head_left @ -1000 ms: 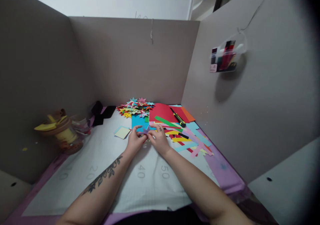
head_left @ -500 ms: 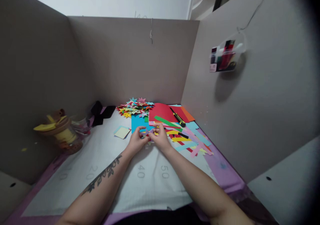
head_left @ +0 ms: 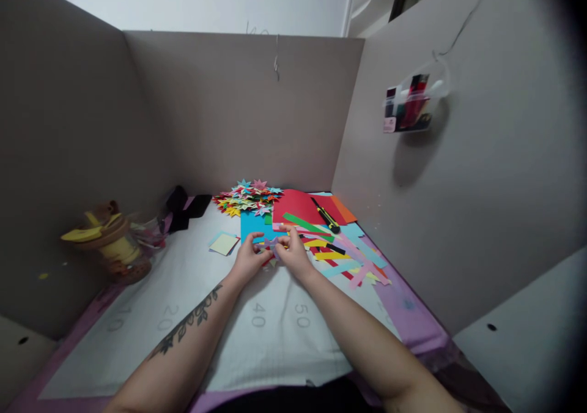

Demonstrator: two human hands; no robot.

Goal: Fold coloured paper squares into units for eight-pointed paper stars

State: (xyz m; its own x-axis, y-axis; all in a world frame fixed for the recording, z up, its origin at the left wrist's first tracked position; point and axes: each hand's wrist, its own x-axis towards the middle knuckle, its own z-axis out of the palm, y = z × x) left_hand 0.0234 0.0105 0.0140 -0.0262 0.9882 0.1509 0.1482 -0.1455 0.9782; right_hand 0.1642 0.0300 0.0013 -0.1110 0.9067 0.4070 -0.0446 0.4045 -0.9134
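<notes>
Between my hands is a small folded paper piece, purple with bits of other colours at its lower edge; its full shape is partly covered by fingers. My left hand pinches its left side. On the right side, my right hand grips it with thumb and fingertips. Just beyond the hands lie a blue paper sheet and a heap of folded paper stars. A small stack of square papers rests left of my left hand. Loose coloured paper strips spread out right of my right hand.
A black-and-yellow utility knife lies on red paper at the back. Far left stands a brown and yellow pot-like container, near black objects. A clear plastic tub hangs on the right wall. Grey panels enclose the table.
The purple paper piece has turned slightly between my fingers and shows more of its face. Both hands stay in nearly the same place.
</notes>
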